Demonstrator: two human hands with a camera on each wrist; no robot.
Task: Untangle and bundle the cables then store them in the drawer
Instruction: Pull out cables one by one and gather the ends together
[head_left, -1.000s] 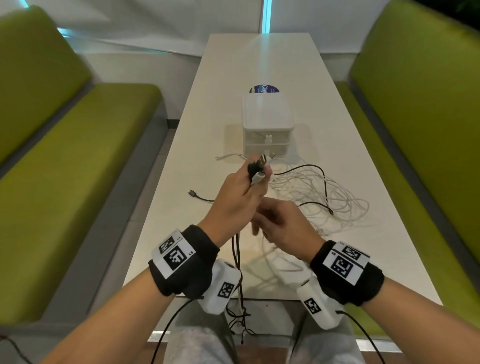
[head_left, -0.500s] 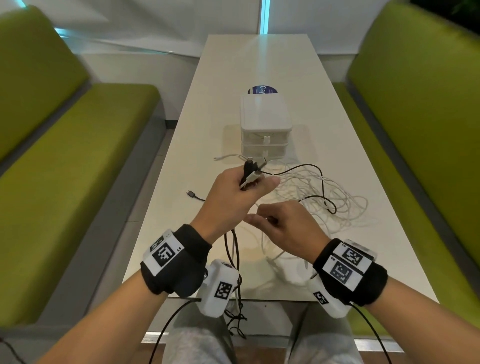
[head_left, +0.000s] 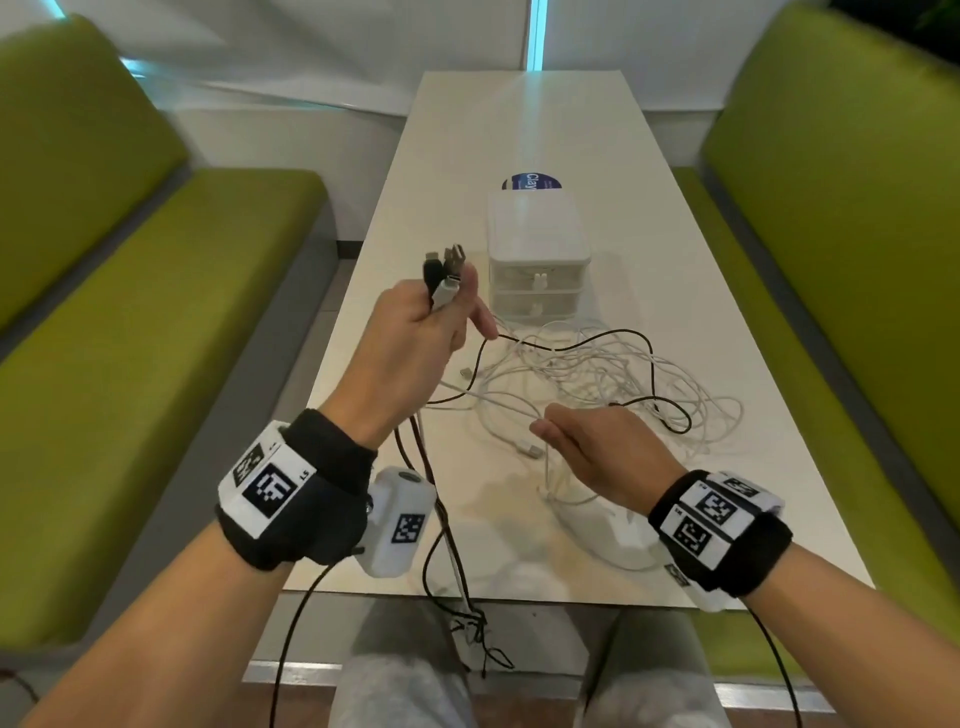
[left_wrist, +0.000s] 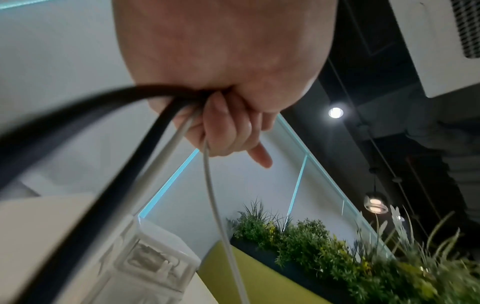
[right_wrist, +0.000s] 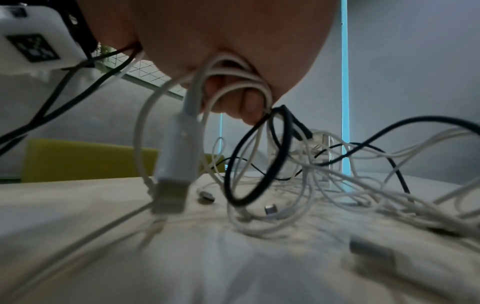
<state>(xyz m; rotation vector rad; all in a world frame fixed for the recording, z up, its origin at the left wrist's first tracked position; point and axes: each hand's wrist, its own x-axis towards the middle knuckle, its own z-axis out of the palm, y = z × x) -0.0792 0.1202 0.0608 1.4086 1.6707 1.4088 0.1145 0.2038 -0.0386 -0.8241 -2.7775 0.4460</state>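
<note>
My left hand is raised above the table and grips a bunch of black and white cable plugs. In the left wrist view its curled fingers clasp a black cable and white cables that hang down. My right hand is low over the table; its fingers hold loops of white cable, with a white plug dangling. The tangled pile of cables lies in front of the white drawer unit, whose drawers look closed.
Held cables hang over the table's front edge onto my lap. A round blue sticker lies behind the drawer unit. Green benches flank the white table on both sides.
My left hand has lifted the plug bunch up and to the left, away from the right hand. The right hand stays low near the table with white cable in it.
</note>
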